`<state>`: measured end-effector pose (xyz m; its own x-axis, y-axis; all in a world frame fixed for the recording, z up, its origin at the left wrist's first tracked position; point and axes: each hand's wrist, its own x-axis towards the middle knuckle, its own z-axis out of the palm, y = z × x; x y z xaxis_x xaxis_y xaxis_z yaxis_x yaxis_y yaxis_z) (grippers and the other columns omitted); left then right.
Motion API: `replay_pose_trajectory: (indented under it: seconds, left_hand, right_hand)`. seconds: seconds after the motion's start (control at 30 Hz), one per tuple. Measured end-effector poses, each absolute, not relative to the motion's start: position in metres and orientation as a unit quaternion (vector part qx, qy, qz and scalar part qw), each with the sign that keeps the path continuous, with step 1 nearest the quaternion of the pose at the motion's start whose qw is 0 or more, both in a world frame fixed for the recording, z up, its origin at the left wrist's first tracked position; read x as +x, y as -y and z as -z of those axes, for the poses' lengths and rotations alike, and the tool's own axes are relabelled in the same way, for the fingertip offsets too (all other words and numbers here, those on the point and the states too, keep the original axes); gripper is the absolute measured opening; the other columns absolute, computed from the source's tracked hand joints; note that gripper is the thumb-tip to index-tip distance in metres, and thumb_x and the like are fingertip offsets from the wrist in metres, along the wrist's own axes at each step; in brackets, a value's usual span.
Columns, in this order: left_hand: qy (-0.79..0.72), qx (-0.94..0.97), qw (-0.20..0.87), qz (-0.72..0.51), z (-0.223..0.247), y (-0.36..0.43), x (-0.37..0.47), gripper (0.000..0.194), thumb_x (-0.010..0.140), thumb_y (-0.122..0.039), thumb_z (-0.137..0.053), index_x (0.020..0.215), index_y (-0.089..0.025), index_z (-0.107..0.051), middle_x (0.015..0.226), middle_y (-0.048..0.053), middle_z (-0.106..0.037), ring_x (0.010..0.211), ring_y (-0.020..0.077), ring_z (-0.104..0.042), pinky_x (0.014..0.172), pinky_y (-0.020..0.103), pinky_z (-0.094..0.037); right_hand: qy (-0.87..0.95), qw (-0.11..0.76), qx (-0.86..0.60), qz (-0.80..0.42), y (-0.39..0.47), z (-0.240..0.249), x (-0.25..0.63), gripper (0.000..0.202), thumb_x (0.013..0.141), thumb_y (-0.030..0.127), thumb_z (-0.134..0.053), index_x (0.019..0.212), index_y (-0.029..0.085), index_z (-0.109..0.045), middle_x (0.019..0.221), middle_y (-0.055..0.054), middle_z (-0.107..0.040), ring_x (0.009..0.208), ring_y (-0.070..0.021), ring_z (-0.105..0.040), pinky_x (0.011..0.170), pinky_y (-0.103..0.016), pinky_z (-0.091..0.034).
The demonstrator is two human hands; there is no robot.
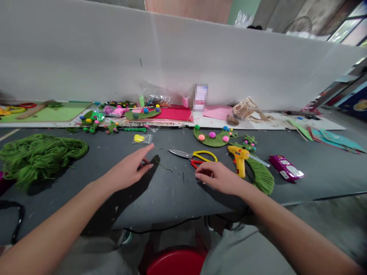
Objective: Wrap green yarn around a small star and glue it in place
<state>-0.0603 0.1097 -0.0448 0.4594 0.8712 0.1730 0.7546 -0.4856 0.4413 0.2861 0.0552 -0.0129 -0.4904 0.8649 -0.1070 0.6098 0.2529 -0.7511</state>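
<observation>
My left hand [130, 169] hovers over the dark table, its thumb and fingers apart and holding nothing. A thin green piece of yarn [163, 165] lies just right of its fingertips. Near the middle rests a pair of scissors [183, 154] with one yellow and one red handle, blades pointing left. My right hand [218, 177] is at the red handle, fingers loosely curved with a gap inside; whether it touches the handle is hidden. Behind it sits a green yarn-wrapped crescent [213, 139] with coloured pompoms. A yellow glue gun [240, 160] lies beside another green wrapped ring [262, 177].
A heap of green yarn [43, 154] lies at left. A small bag with a yellow piece [140, 138] is beyond my left hand. A purple box-like device [286, 168] sits at right. Coloured sheets [338, 138] and craft pieces line the back, before a white partition [172, 53].
</observation>
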Motion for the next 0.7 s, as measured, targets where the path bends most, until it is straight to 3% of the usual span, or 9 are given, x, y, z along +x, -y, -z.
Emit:
replay_pose_trajectory:
  seconds: [0.1, 0.2, 0.27, 0.43, 0.7]
  left_hand:
    - [-0.529, 0.809, 0.111, -0.234, 0.050, -0.136, -0.072, 0.050, 0.096, -0.043, -0.051, 0.140, -0.018, -0.053, 0.132, 0.013, -0.066, 0.080, 0.0213, -0.070, 0.078, 0.036, -0.056]
    - [-0.562, 0.785, 0.081, -0.248, 0.052, -0.170, -0.083, 0.027, 0.096, -0.036, -0.054, 0.110, -0.018, -0.069, 0.110, 0.008, -0.072, 0.082, 0.0224, -0.068, 0.079, 0.037, -0.055]
    - [-0.578, 0.774, 0.064, -0.249, 0.051, -0.195, -0.084, 0.023, 0.098, -0.032, -0.054, 0.104, -0.017, -0.070, 0.102, 0.008, -0.073, 0.088, 0.0229, -0.068, 0.083, 0.038, -0.055]
    - [-0.575, 0.787, 0.035, -0.220, 0.039, -0.266, -0.051, 0.033, 0.098, -0.036, -0.062, 0.125, -0.017, -0.063, 0.126, 0.011, -0.064, 0.107, 0.0237, -0.066, 0.091, 0.045, -0.057]
    - [-0.578, 0.807, -0.002, -0.125, 0.027, -0.341, 0.012, 0.036, 0.098, -0.036, -0.063, 0.128, -0.018, -0.061, 0.130, 0.011, -0.063, 0.110, 0.0246, -0.065, 0.092, 0.046, -0.057]
  right_hand:
    - [0.775, 0.171, -0.472, -0.383, -0.061, 0.016, 0.279, 0.022, 0.097, 0.034, -0.056, 0.095, 0.016, -0.069, 0.081, -0.002, -0.067, 0.071, -0.0132, -0.057, 0.067, -0.026, -0.044]
    - [0.782, 0.173, -0.462, -0.381, -0.064, 0.019, 0.272, 0.022, 0.097, 0.033, -0.056, 0.095, 0.015, -0.069, 0.081, -0.002, -0.066, 0.071, -0.0131, -0.056, 0.067, -0.025, -0.043]
    - [0.787, 0.173, -0.453, -0.380, -0.064, 0.022, 0.268, 0.022, 0.097, 0.032, -0.056, 0.094, 0.015, -0.070, 0.082, -0.003, -0.067, 0.071, -0.0129, -0.056, 0.066, -0.025, -0.043]
    - [0.802, 0.162, -0.433, -0.379, -0.062, 0.024, 0.261, 0.021, 0.096, 0.029, -0.057, 0.095, 0.014, -0.072, 0.085, -0.004, -0.069, 0.074, -0.0135, -0.059, 0.068, -0.024, -0.045]
    - [0.839, 0.138, -0.375, -0.369, -0.038, -0.004, 0.254, 0.020, 0.096, 0.027, -0.058, 0.100, 0.015, -0.074, 0.092, -0.005, -0.073, 0.083, -0.0134, -0.064, 0.075, -0.022, -0.046]
